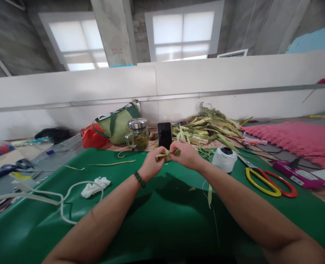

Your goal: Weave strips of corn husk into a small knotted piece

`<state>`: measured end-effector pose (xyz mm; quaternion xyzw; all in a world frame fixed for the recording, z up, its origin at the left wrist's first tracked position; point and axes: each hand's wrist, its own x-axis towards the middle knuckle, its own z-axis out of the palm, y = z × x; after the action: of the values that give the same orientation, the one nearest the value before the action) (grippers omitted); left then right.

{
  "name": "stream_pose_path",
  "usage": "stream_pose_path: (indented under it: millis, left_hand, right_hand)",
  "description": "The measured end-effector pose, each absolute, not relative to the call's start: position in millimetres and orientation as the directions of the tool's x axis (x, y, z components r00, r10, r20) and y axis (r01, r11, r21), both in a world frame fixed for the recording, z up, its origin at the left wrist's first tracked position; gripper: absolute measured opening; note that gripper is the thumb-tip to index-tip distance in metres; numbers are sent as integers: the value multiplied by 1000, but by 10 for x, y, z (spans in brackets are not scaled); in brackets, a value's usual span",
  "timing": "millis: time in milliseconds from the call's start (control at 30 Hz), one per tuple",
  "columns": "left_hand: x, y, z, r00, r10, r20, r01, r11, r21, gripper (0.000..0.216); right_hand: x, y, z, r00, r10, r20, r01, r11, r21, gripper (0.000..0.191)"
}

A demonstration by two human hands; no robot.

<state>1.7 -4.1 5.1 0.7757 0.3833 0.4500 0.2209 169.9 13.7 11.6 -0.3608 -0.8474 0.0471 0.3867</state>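
Husk (pixel 168 154) between left hand (pixel 152 164), right hand (pixel 186 154)

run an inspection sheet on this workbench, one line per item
surface: green cloth covers the table, creased, with a few loose leaf scraps on it
job's things: leaf strip pinched between both hands; leaf pile behind them by the wall
clutter: scissors, white roll, glass jar, phone, green bag, pink mat, purple device
hands: left hand and right hand both shut on the leaf strip
cables: white cord looped on the cloth at the left; black cable by the pink mat
surroundings: white partition, two windows above it
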Motion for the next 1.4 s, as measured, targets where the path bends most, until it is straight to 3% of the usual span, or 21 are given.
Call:
stream_pose_path:
  millis: [100,300,533,733,933,1033,1100,1167,1267,1400]
  left_hand:
    - [36,-40,27,264,820,509,344,-573,744,3]
    - [20,-11,40,276,896,349,216,-411,886,17]
    - [56,-56,78,301,925,233,108,-276,955,35]
    - [38,-60,94,345,929,135,52,-162,985,43]
    - [-21,1,76,358,917,178,20,-199,980,42]
    - [-25,12,62,370,896,245,40,-279,960,36]
    - [-19,1,57,380,879,288,85,-343,935,32]
    - [-10,-19,57,392,865,313,143,-393,908,26]
    - [-1,-40,67,394,864,314,167,-403,900,23]
    - [-25,-28,85,412,886,212,126,-286,950,28]
  right_hand:
    - [1689,138,118,-356,722,593,504,683,-529,24]
    - [1674,130,143,-389,770,506,356,632,-688,10]
    - [1640,155,51,-300,746,594,487,656,-577,1]
    - [1635,141,34,-307,715,628,486,685,-543,10]
    - [1760,125,200,-461,746,481,281,637,-718,21]
    - [1775,139,223,-394,829,397,275,519,-809,31]
    - [1765,153,208,-390,856,340,282,463,-841,27]
    - [1760,168,192,-450,846,287,246,426,-870,19]
    - [1777,183,187,-507,819,268,186,408,-894,22]
    - [1785,176,194,-476,813,337,232,485,-843,23]
